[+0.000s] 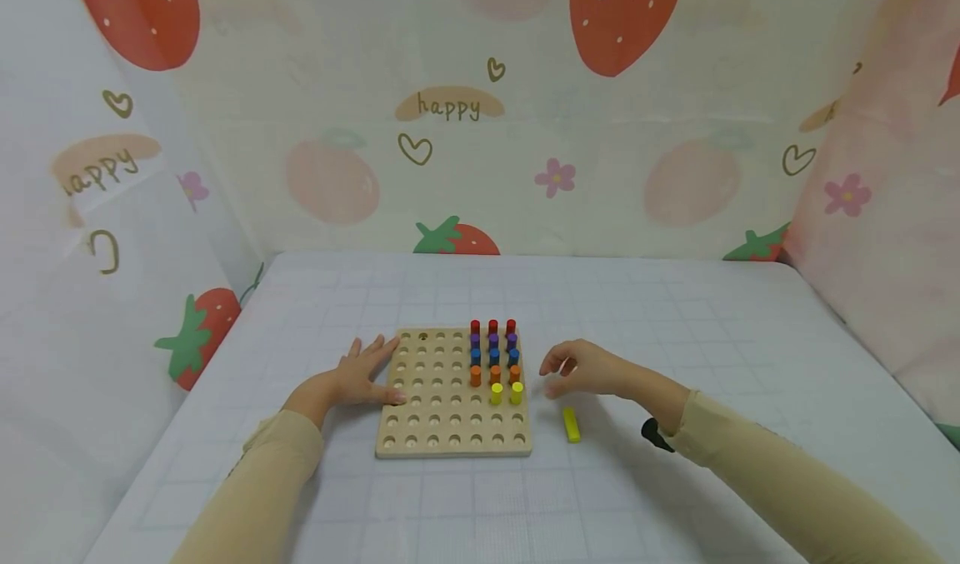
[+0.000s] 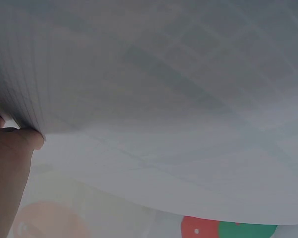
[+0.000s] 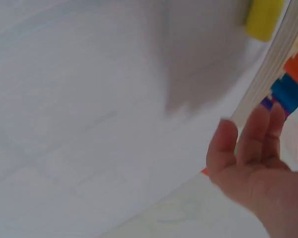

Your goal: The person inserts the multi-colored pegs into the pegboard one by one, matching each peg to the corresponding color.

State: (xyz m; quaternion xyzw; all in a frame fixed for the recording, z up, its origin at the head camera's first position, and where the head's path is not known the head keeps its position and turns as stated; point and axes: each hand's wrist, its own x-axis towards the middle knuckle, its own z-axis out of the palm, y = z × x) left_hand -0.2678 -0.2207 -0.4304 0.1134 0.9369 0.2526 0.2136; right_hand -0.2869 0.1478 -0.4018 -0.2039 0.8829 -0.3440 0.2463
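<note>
A wooden pegboard (image 1: 444, 451) with rows of round holes lies on the table. Toward its back right stand red pegs (image 1: 492, 327), purple pegs (image 1: 493, 341), blue pegs (image 1: 494, 357), orange pegs (image 1: 495, 376) and two yellow pegs (image 1: 497, 394). My left hand (image 1: 362, 375) rests on the board's left edge, fingers spread. Right of the board, my right hand (image 1: 588, 368) hovers with loosely bent fingers and nothing in them. A loose yellow peg (image 1: 572, 425) lies on the table just below that hand; the right wrist view also shows this yellow peg (image 3: 264, 20).
A white cloth with a faint grid covers the table (image 1: 660, 306). Behind it hangs a curtain (image 1: 480, 181) printed with strawberries and hearts. A small black object (image 1: 657, 435) shows at the right sleeve's cuff.
</note>
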